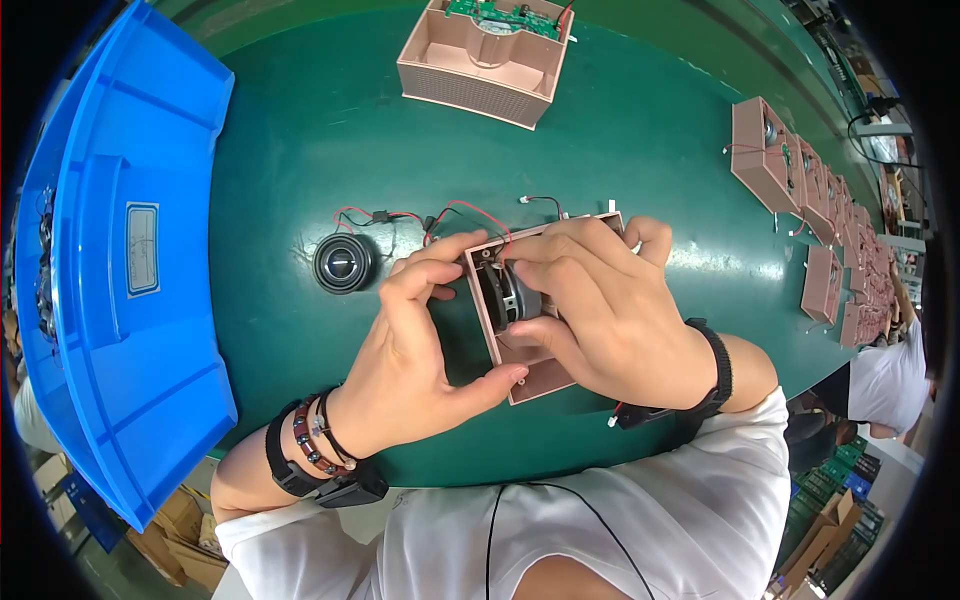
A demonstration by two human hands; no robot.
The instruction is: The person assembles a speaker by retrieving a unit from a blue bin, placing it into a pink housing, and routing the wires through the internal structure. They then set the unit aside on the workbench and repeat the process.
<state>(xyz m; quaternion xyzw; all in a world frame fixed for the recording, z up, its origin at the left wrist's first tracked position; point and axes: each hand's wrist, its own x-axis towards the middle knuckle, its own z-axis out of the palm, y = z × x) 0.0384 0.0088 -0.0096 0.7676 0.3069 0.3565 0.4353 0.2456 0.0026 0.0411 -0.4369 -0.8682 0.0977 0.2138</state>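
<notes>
A pink plastic speaker housing (540, 380) lies tilted in front of me, its open side up. My left hand (400, 350) grips its left wall, thumb at the near corner and fingers at the far left. Inside the housing, my right hand (610, 310) holds a round black speaker driver (520, 295) between thumb and fingers; the driver stands on edge, partly hidden by that hand. Red and black wires (470, 207) run from the housing to a second black speaker driver (344, 263), which lies face up on the green table to the left. A short wire with a white connector (525, 199) sticks out beyond the housing.
A large blue bin (100, 300) stands along the left side. At the far edge sits another pink housing (475, 80) with a green circuit board. Several more pink housings (765, 160) line the right side of the green table (650, 130). Another person (890, 370) is at the right.
</notes>
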